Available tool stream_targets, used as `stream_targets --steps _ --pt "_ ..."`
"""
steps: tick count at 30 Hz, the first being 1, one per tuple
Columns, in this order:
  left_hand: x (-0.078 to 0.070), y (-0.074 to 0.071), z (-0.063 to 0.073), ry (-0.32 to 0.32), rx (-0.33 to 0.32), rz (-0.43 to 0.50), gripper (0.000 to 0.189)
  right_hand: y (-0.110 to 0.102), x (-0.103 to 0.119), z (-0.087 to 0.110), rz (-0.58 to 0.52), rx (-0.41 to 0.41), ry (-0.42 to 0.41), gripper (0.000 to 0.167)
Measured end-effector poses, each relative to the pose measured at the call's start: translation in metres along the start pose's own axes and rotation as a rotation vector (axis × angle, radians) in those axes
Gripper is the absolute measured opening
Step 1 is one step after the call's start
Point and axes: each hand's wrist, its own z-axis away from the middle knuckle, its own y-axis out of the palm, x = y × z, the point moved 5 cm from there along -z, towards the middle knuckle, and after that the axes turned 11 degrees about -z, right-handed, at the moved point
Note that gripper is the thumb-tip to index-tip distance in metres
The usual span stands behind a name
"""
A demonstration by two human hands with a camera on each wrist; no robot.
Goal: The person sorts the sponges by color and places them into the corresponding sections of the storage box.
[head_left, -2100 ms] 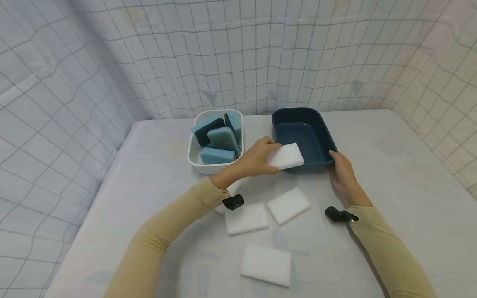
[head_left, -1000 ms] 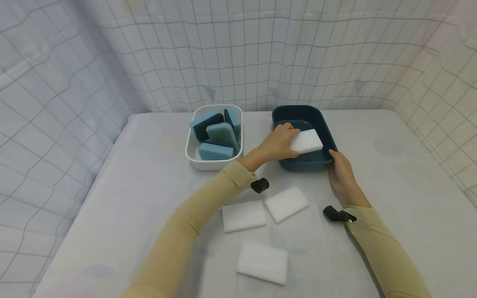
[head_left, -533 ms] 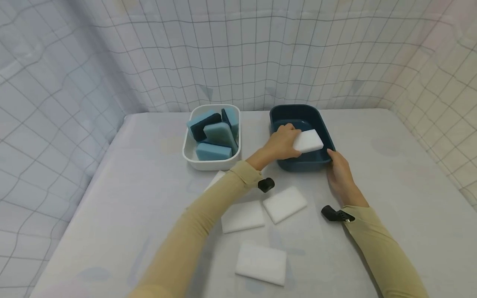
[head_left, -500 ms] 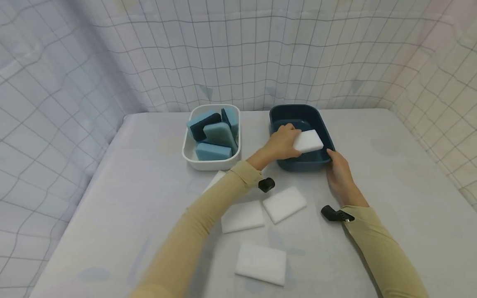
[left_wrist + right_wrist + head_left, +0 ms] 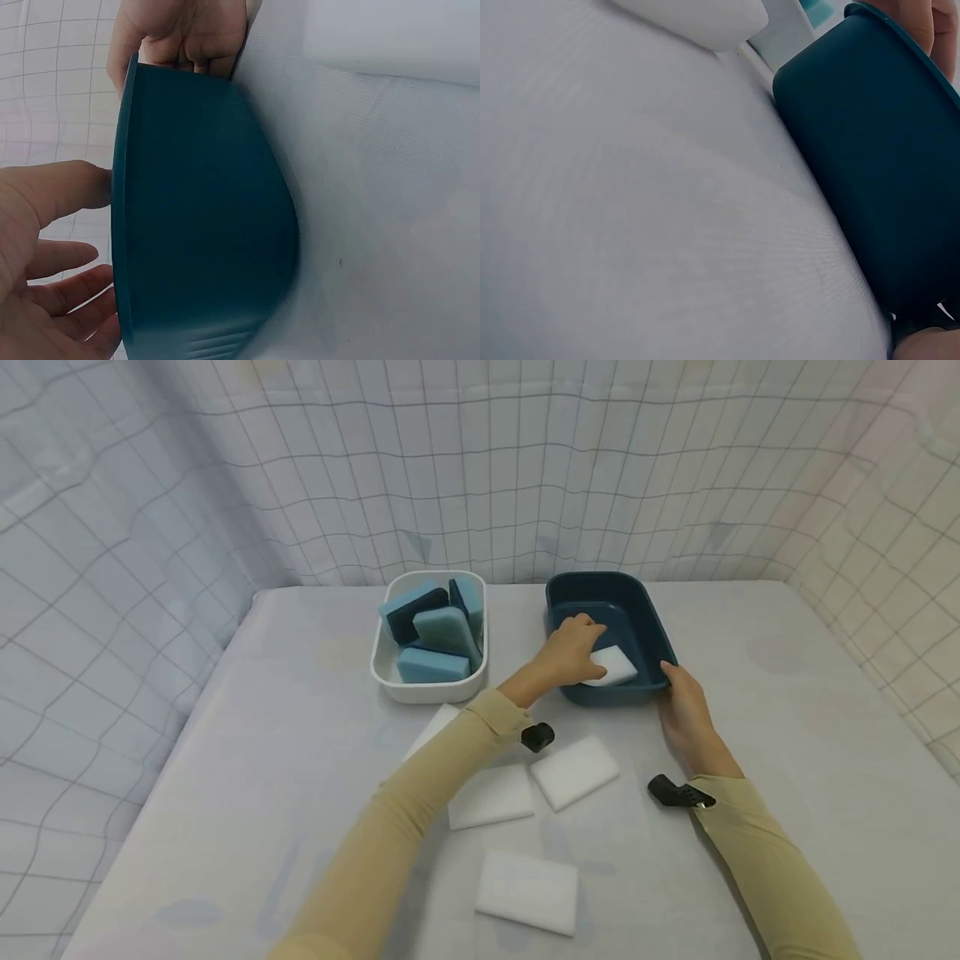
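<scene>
A white sponge [image 5: 617,665] lies in the front part of a dark blue plastic bin [image 5: 637,622]. Over that bin's front left side is my left hand [image 5: 564,653], thumb and fingers spread apart beside the sponge, gripping nothing. The left wrist view shows its fingers [image 5: 64,289] at the bin's rim, partly hidden behind it. My right hand [image 5: 686,714] holds the bin's front right corner, thumb over the rim and fingers against the outer wall. More white sponges lie on the table: one [image 5: 575,772], a second [image 5: 491,797], another near the front [image 5: 527,892], and one partly under my left forearm [image 5: 432,727].
To the left of the dark blue bin stands a white bin [image 5: 427,693] with several blue sponges [image 5: 433,666] that have dark scouring sides. A white cloth covers the table [image 5: 300,735]. Behind it hangs a grid-patterned curtain [image 5: 487,468].
My left hand carried the white sponge right, from the dark blue bin's front left edge to over its inside, then let go. The sponge dropped into the bin. My right hand has stayed at the corner.
</scene>
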Motion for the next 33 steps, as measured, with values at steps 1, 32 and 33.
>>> stream_targets --steps 1,32,33 --pt "0.0 -0.001 0.001 0.002 0.002 0.006 0.065 0.0 0.0 0.0 -0.004 0.004 -0.001 0.065" --pt "0.022 -0.018 0.036 0.016 0.028 0.063 0.069 0.001 -0.002 0.001 0.011 0.015 0.019 0.066" --pt "0.022 -0.017 0.038 0.019 0.028 0.062 0.069 0.0 -0.002 0.002 0.012 0.012 0.021 0.066"
